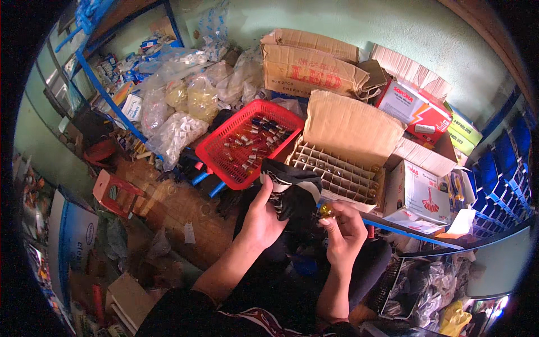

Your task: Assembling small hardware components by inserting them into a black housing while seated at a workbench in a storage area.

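Observation:
A black cloth with white markings [295,196] is bunched in my left hand [261,222], its fingers closed around it. Between the thumb and fingertips of my right hand [345,230] I pinch a small yellow light bulb [325,210], close beside the cloth. Just beyond my hands stands a cardboard carton [351,126] with its flap up. Its divider grid [320,168] has many cells, some with bulbs in them. To the left of the carton, a red plastic basket [219,171] holds several small coloured bulbs with metal caps.
Clear plastic bags of small parts [177,135] are piled at the back left. Further cartons [311,67] stand against the wall, and a white box [418,194] sits to the right. A small red stool [118,194] is on the floor at left. A blue rail [412,234] edges the bench.

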A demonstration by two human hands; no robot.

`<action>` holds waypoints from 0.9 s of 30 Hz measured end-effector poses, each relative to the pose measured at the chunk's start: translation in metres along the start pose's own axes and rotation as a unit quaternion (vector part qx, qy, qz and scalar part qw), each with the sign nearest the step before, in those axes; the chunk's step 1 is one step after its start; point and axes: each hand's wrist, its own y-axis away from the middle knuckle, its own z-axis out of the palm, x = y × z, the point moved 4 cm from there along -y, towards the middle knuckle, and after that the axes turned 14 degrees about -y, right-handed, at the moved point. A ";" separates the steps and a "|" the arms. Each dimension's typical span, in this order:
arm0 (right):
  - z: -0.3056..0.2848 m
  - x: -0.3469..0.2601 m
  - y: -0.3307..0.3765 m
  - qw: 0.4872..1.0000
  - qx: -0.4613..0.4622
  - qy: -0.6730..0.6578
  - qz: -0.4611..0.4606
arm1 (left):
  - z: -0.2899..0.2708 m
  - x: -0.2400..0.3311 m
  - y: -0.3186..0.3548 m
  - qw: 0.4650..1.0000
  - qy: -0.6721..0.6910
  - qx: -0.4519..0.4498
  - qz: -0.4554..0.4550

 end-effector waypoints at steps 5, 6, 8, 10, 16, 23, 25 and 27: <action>0.011 0.001 -0.001 0.996 -0.020 0.075 -0.043 | 0.000 -0.001 0.002 0.997 0.040 -0.069 0.008; 0.014 -0.001 -0.001 0.994 -0.017 0.094 -0.055 | 0.003 0.000 0.003 0.996 0.047 -0.074 0.014; 0.015 0.002 -0.003 0.996 -0.001 0.084 -0.040 | 0.013 0.009 0.001 0.989 0.081 -0.125 0.020; 0.017 0.009 0.000 0.998 0.055 -0.008 0.034 | 0.014 0.011 0.003 0.978 0.117 -0.173 0.028; 0.018 0.005 0.000 0.995 0.012 0.095 -0.020 | -0.011 0.004 0.012 0.967 -0.231 -0.058 0.095; 0.015 0.004 0.004 0.989 0.026 0.143 0.009 | 0.013 0.024 0.011 0.793 -0.544 -0.083 0.261; 0.015 0.004 0.003 0.983 0.028 0.180 0.019 | 0.009 0.019 0.013 0.800 -0.542 -0.080 0.245; 0.018 0.004 0.003 0.980 0.035 0.195 0.011 | 0.009 0.018 0.015 0.812 -0.537 -0.060 0.223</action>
